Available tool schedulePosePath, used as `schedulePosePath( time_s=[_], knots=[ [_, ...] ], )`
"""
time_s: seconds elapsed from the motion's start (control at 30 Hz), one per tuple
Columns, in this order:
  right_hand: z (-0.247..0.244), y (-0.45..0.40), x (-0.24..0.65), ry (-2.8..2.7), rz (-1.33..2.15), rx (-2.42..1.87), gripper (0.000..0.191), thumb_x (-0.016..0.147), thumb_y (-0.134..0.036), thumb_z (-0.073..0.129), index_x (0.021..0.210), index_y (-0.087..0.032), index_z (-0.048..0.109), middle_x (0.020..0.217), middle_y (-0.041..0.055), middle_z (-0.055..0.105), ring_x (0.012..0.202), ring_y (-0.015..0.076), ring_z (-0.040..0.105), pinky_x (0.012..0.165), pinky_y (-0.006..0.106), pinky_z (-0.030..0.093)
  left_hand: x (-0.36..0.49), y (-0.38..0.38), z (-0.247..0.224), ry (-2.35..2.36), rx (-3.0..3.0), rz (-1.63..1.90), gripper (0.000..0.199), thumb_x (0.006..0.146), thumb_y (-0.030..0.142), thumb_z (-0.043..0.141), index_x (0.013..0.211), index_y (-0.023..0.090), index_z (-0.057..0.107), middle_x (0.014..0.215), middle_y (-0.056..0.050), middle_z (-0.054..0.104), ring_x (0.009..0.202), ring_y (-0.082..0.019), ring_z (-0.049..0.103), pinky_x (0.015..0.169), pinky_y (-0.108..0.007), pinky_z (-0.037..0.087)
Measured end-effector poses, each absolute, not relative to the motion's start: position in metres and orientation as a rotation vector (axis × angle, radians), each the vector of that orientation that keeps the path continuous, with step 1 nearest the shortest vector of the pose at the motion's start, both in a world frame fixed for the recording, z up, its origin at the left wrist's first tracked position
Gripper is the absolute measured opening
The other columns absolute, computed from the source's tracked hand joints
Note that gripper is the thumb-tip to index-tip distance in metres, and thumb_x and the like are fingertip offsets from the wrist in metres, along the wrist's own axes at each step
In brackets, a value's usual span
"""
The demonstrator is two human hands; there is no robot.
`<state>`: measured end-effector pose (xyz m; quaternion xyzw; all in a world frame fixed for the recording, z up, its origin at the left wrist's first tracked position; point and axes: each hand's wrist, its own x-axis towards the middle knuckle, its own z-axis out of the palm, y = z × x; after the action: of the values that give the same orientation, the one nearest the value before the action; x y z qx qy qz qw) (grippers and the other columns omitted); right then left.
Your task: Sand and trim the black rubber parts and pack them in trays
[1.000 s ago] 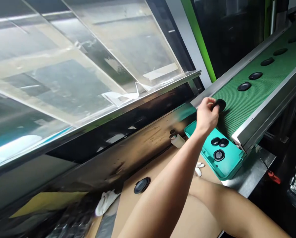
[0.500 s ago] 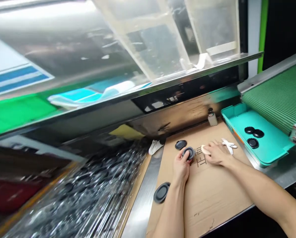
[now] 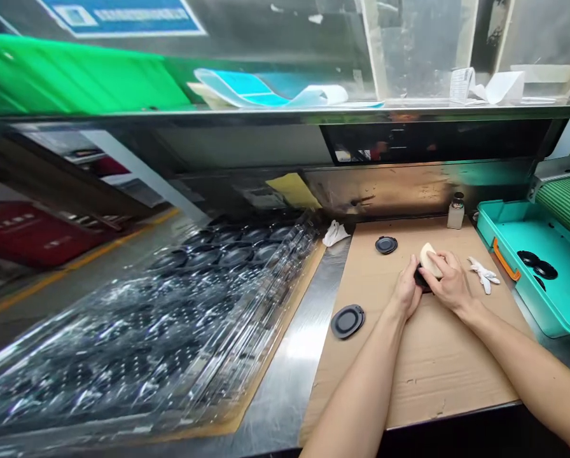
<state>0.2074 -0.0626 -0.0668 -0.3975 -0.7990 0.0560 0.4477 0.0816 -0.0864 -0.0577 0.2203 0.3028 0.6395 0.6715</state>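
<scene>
My left hand (image 3: 406, 291) is closed around a small black round lid (image 3: 420, 280), held just above a cardboard sheet (image 3: 437, 362). Pinched in my right hand (image 3: 451, 280) is a cream-coloured round pad (image 3: 429, 257), pressed against the lid's upper side. The fingers hide much of the lid. On the cardboard, farther back to the left, lies a black round lid (image 3: 386, 245). A larger-looking dark grey one (image 3: 347, 322) lies nearer, left of my left forearm. Beside my right hand is a crumpled white piece (image 3: 484, 275), perhaps finger covers.
A small bottle with a dark cap (image 3: 455, 213) stands at the cardboard's back edge. On the right are a teal bin (image 3: 547, 315) with several black round parts and a green conveyor belt (image 3: 569, 200). Clear plastic trays (image 3: 137, 343) with black parts fill the left. A metal shelf (image 3: 266, 116) spans above.
The view has swung left and levelled, so everything sits farther right. My right hand has brought the pad from beside the left hand onto the black lid, and both hands now meet.
</scene>
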Motion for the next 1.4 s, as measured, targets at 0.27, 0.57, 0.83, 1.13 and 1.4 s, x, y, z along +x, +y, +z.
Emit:
schedulePosePath(
  time_s=[0.27,0.57,0.83,1.13,1.4],
  knots=[
    [-0.065,-0.082,0.202,-2.156,0.045,-1.087,0.042,0.095,-0.030,0.056,0.135,-0.020,0.065,0.123,0.0149,0.062,0.108,0.0284,0.057,0.091,0.040,0.053,0.082,-0.084,-0.060,0.596,0.262,1.361,0.047,0.107,0.039,0.035,0.103,0.010,0.071,0.104,-0.016,0.077,0.115,-0.026,0.070,0.110,-0.040,0.050],
    [-0.058,-0.083,0.200,-2.296,0.083,-1.164,0.039,0.096,-0.029,0.052,0.131,-0.020,0.067,0.126,0.0142,0.063,0.112,0.0278,0.056,0.094,0.037,0.049,0.077,-0.075,-0.068,0.654,0.266,1.432,0.037,0.106,0.034,0.037,0.100,0.015,0.068,0.104,-0.012,0.077,0.110,-0.025,0.071,0.107,-0.044,0.052],
    [-0.055,-0.083,0.200,-2.350,0.082,-1.245,0.042,0.096,-0.029,0.052,0.135,-0.020,0.065,0.130,0.0148,0.062,0.112,0.0284,0.055,0.094,0.037,0.048,0.076,-0.073,-0.076,0.667,0.275,1.449,0.033,0.104,0.031,0.041,0.100,0.014,0.070,0.112,-0.015,0.075,0.113,-0.025,0.069,0.107,-0.043,0.052],
    [-0.055,-0.086,0.200,-2.361,0.089,-1.308,0.042,0.098,-0.029,0.050,0.137,-0.021,0.064,0.131,0.0148,0.061,0.114,0.0282,0.054,0.095,0.038,0.047,0.072,-0.071,-0.081,0.655,0.288,1.470,0.034,0.105,0.033,0.040,0.102,0.014,0.068,0.115,-0.015,0.073,0.117,-0.026,0.067,0.108,-0.046,0.051],
    [-0.059,-0.085,0.201,-2.382,0.097,-1.248,0.042,0.097,-0.029,0.052,0.136,-0.022,0.063,0.131,0.0152,0.061,0.113,0.0288,0.054,0.094,0.039,0.046,0.069,-0.073,-0.078,0.670,0.287,1.463,0.032,0.104,0.032,0.042,0.102,0.013,0.068,0.118,-0.016,0.073,0.111,-0.025,0.070,0.104,-0.046,0.053]
  ],
)
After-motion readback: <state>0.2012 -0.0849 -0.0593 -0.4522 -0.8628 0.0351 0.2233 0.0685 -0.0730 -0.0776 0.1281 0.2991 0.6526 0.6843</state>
